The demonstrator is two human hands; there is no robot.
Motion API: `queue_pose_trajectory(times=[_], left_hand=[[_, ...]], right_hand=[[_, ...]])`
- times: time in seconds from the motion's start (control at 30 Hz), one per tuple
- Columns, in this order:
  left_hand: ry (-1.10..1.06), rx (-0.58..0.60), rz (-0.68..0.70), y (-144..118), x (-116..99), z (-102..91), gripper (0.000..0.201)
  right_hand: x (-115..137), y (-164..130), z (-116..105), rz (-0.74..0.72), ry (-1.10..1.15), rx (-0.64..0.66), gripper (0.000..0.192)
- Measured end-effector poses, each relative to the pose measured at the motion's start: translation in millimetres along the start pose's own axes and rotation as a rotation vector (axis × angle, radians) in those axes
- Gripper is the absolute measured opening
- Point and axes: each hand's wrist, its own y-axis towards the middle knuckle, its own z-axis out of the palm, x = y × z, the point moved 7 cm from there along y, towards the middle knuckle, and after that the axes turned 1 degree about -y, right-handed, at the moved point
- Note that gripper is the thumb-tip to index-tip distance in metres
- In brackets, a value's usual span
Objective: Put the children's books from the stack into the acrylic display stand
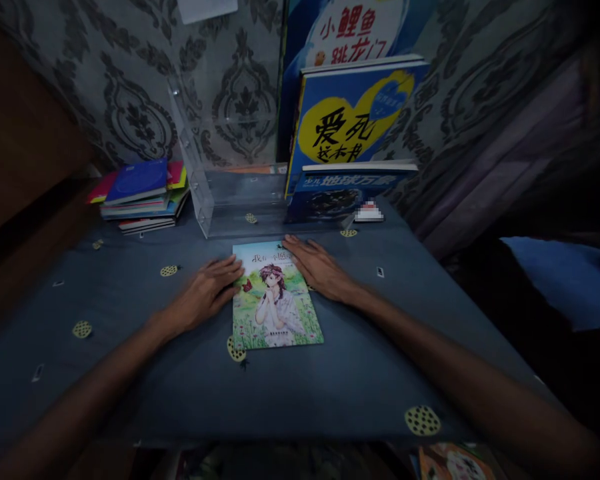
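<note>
A thin book [279, 303] with a drawn figure in a flowery meadow on its cover lies flat and closed on the cloth-covered table. My left hand [207, 293] rests at its left edge, palm down, fingers stretched out and fingertips touching the cover's side. On the upper right corner of the cover lie the fingers of my right hand [320, 267], also flat and stretched out. Neither hand grips the book. Behind it stands a clear acrylic book rack [240, 217], holding a blue book with a yellow heart [350, 127] and a dark blue book [340, 193] on its right side.
A stack of books [145, 193] lies at the back left, beside the rack. A taller blue book [350, 30] stands at the rear against patterned wall covering. Right of the rack sits a small pixelated object [369, 211]. Another colourful book [455, 461] shows below the table's front edge.
</note>
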Motion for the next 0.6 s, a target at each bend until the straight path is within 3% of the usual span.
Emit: queue_pose_trajectory(times=[0.37, 0.47, 0.6], left_hand=[[-0.088, 0.010, 0.135, -68, -67, -0.5, 0.039], [-0.087, 0.032, 0.123, -72, -73, -2.8, 0.038], [-0.073, 0.066, 0.098, -58, -68, -6.9, 0.036]], right_hand=[[-2, 1, 2, -0.012, -0.050, -0.044, 0.054], [-6, 3, 4, -0.016, -0.033, -0.047, 0.053], [-9, 4, 4, -0.022, 0.019, -0.036, 0.052]])
